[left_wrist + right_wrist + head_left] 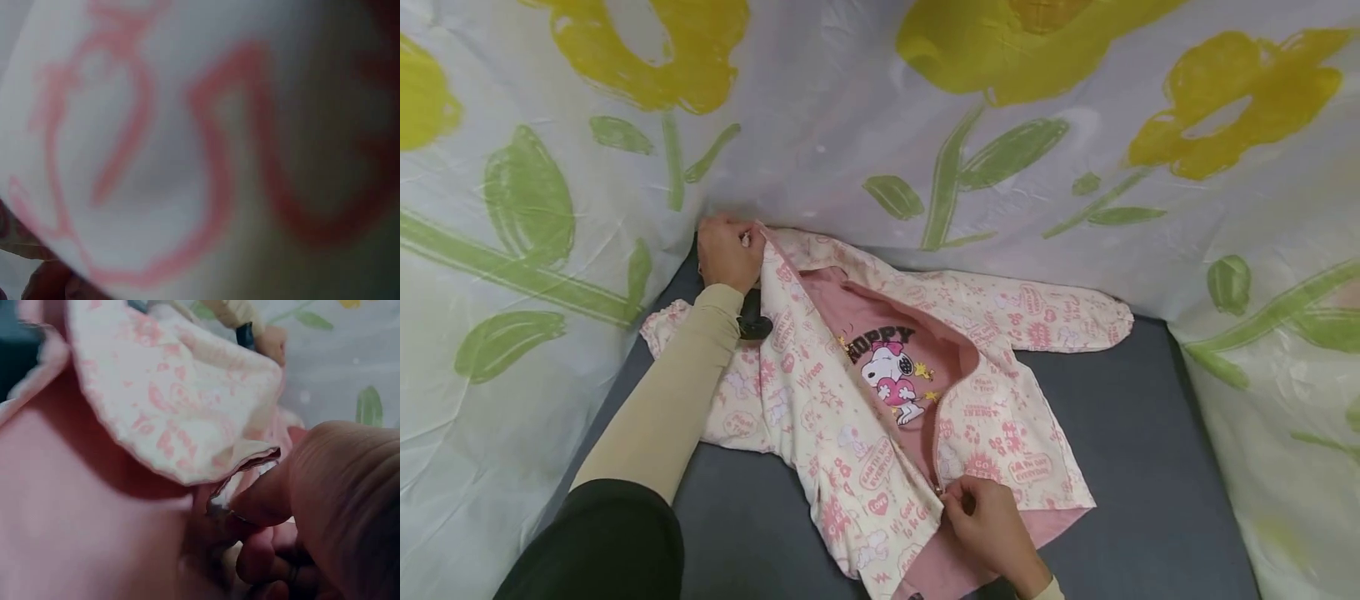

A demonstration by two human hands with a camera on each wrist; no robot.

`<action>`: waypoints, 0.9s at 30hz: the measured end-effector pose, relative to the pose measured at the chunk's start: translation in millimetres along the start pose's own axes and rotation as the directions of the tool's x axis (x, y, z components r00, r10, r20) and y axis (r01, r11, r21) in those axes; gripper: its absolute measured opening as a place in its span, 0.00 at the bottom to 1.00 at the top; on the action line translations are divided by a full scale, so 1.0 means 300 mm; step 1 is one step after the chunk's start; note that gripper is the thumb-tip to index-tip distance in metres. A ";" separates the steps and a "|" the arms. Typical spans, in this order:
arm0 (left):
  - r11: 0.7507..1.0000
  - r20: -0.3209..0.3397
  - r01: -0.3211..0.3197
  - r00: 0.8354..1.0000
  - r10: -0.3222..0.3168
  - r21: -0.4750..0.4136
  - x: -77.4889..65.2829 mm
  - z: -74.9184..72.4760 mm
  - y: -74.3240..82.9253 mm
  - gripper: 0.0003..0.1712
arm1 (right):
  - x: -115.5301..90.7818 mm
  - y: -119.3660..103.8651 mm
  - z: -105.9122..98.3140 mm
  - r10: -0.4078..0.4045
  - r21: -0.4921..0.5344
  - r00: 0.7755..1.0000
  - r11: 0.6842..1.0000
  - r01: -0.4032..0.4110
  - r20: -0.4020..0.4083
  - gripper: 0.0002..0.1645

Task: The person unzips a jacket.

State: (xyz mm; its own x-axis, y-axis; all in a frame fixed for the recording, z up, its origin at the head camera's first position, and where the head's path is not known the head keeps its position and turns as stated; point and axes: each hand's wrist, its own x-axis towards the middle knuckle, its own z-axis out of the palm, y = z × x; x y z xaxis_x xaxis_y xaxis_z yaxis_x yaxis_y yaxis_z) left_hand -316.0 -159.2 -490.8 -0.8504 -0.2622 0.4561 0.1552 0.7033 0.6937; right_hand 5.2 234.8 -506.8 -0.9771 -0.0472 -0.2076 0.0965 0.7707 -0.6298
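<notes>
Lying on the grey surface [1150, 467] near its back edge, the jacket [820, 400] is half unzipped over a pink shirt [887, 333]. The left hand [727, 252] grips the collar, fingers curled round the fabric. The right hand [992, 525] pinches the zipper [219, 509] at the hem, near the front edge.

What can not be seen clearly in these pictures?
- Left wrist view: all blur; only pink print on jacket cloth pressed against the lens.
- Head view: zipper slider hidden under right hand fingers.
- Head view: left hand grips the collar; its fingertips are hidden.
- Right wrist view: zipper teeth too dim.
</notes>
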 end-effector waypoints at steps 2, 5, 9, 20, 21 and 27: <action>1.000 -0.024 0.022 0.999 -0.022 0.015 0.002 -0.008 -0.007 0.15 | -0.022 0.018 -0.009 0.015 -0.022 1.000 1.000 -0.015 0.008 0.20; 0.999 -0.073 0.033 0.997 -0.031 0.030 0.015 -0.024 -0.033 0.16 | -0.052 0.049 -0.030 0.050 -0.032 0.998 0.998 -0.049 0.029 0.17; 0.999 -0.082 -0.009 0.997 0.012 0.045 0.034 -0.044 -0.055 0.16 | -0.069 0.075 -0.057 0.077 -0.001 0.995 0.997 -0.077 0.063 0.15; 0.999 0.022 -0.005 1.000 0.004 0.053 0.013 -0.040 -0.042 0.18 | -0.057 0.061 -0.055 0.118 0.037 0.990 0.992 -0.121 0.072 0.12; 0.998 0.031 0.009 0.999 -0.011 0.056 0.012 -0.041 -0.040 0.18 | -0.057 0.060 -0.055 0.118 0.034 0.991 0.992 -0.121 0.069 0.12; 0.998 0.090 0.049 0.995 -0.052 0.037 0.005 -0.047 -0.033 0.22 | -0.051 0.052 -0.060 0.072 -0.001 0.997 0.997 -0.072 -0.022 0.10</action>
State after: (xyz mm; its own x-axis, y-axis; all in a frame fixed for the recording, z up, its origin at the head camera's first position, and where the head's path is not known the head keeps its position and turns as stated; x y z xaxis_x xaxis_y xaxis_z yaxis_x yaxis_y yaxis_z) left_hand -311.6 -175.9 -489.1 -0.8992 -0.2379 0.3671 0.0944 0.7139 0.6939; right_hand 18.2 259.1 -500.1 -0.9715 0.0218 -0.2359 0.1660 0.7730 -0.6123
